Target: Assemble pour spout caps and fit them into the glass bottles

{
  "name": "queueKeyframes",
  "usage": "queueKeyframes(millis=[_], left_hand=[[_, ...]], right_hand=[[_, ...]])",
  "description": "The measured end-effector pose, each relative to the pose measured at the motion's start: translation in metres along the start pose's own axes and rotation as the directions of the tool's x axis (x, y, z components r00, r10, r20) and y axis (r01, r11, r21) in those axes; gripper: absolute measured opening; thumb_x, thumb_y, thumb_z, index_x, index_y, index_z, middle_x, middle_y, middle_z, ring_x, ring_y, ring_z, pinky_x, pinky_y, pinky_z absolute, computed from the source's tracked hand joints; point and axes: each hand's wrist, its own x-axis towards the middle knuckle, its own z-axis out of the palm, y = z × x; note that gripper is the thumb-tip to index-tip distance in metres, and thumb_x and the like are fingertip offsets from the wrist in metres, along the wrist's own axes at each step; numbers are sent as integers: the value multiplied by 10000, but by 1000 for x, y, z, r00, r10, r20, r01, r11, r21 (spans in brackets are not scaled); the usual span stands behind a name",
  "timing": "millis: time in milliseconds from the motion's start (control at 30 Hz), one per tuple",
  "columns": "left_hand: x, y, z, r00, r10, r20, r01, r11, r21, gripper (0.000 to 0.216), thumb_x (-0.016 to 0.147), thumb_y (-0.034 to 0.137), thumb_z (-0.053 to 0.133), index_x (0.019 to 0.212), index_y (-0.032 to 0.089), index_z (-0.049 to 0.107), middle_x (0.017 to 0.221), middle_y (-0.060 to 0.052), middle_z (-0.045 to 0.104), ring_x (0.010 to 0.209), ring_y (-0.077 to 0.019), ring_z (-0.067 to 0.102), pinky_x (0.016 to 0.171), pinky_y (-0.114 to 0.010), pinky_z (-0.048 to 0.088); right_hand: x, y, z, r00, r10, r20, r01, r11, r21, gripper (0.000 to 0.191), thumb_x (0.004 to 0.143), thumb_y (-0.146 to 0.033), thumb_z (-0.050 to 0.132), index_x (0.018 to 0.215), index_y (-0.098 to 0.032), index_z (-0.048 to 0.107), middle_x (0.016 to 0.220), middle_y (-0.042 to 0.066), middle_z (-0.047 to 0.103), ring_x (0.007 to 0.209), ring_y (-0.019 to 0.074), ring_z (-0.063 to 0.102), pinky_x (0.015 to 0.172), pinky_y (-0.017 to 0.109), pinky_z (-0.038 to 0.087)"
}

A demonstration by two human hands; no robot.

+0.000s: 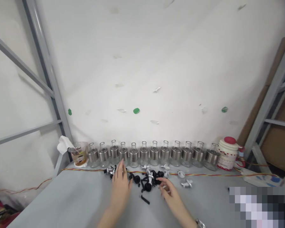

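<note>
My left hand (120, 182) is stretched out over the left part of a loose pile, fingers extended, with nothing visible in it. My right hand (169, 193) is at the right edge of the pile, fingers loosely bent and apart, the fingertips close to the black parts; whether they touch is unclear. Between the hands lie several black pieces with round bases (147, 186) and silver pieces that look like bottle pourer tops (150, 178). A short black strip (145, 199) lies in front of them. Behind stands a row of glass bottles with metal bands (144, 153).
A red and yellow twisted wire (204, 174) runs across the grey table (73, 196). Loose silver tops (187, 183) lie to the right. A cup (79, 156) stands at the left end of the row, a red-lidded jar (227, 155) at the right. A white wall is behind.
</note>
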Motion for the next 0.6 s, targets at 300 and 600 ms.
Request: queueKeyframes(millis=[300, 600], left_hand=[[-15, 17, 20, 981, -49, 190, 141, 849, -509, 549, 826, 203, 372, 1343, 198, 188, 1329, -98, 361, 1223, -193, 355, 972, -353, 347], [-3, 20, 10, 972, 126, 198, -93, 982, -167, 313, 755, 117, 457, 1038, 209, 556, 971, -58, 562, 959, -234, 507, 836, -399, 410]], right_hand=[[-5, -25, 6, 882, -245, 403, 421, 795, -437, 375, 839, -185, 379, 1176, -301, 499, 1179, 3, 538, 1066, 182, 434, 948, 311, 329], [-3, -4, 7, 944, -142, 298, 262, 873, -412, 264, 788, -159, 418, 990, -215, 579, 1002, 49, 506, 928, 168, 532, 864, 257, 386]])
